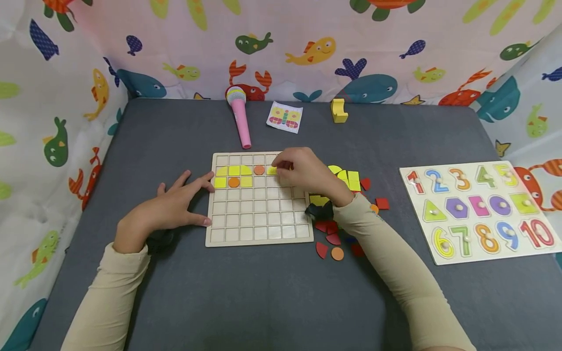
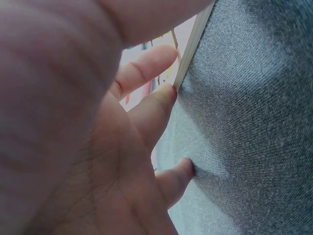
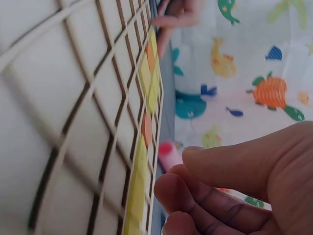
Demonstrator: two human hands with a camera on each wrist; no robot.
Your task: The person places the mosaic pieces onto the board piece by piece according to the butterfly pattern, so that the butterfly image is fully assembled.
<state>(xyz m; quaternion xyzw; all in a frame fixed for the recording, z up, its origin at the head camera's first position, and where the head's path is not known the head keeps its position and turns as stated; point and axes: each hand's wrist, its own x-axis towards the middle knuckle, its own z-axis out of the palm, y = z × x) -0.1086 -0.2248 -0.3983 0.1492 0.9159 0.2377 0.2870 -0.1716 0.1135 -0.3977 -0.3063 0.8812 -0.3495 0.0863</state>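
A wooden grid board (image 1: 239, 222) lies in the middle of the table. Yellow tiles (image 1: 221, 171) and two orange round tiles (image 1: 234, 182) sit in its upper rows. My left hand (image 1: 169, 207) is spread at the board's left edge, with fingertips and thumb right at the rim. Over the upper right cells is my right hand (image 1: 303, 170), fingers curled and thumb against the index finger. In the right wrist view nothing shows between these fingertips, and yellow tiles (image 3: 136, 191) lie in the cells beside them. The hand partly hides those cells in the head view.
Loose yellow tiles (image 1: 353, 180), red tiles (image 1: 322, 250) and orange rounds (image 1: 337, 254) are scattered right of the board. Behind it are a pink toy microphone (image 1: 240, 122), a butterfly picture card (image 1: 284, 117) and a yellow block (image 1: 338, 111). A number puzzle (image 1: 439, 239) lies at the right.
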